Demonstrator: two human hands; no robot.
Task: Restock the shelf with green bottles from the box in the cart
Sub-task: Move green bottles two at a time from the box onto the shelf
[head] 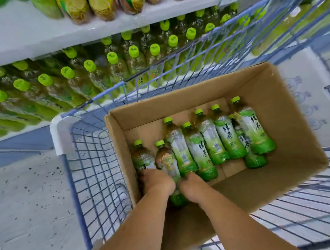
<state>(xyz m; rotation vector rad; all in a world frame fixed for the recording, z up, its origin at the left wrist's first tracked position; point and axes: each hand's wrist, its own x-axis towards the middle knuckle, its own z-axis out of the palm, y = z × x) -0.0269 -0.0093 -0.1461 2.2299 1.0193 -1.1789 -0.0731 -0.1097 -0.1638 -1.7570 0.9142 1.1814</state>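
Note:
An open cardboard box (294, 122) sits in a blue wire cart (92, 147). Several green-capped tea bottles (224, 139) lie in it, side by side. My left hand (157, 180) is down in the box's near left corner, its fingers curled over the lower part of the leftmost bottle (142, 156). Right beside it, my right hand (190, 186) curls over the base of the third bottle from the left (182, 152). The second bottle (166, 161) runs between the two hands. The fingertips are hidden. The shelf row (89, 75) behind the cart holds many matching bottles.
A white upper shelf (41, 34) with yellow-green bottles overhangs the row. The cart's front wire wall (176, 67) stands between box and shelf. A flat printed carton (307, 90) lies to the right of the box. Speckled grey floor (26, 199) lies left of the cart.

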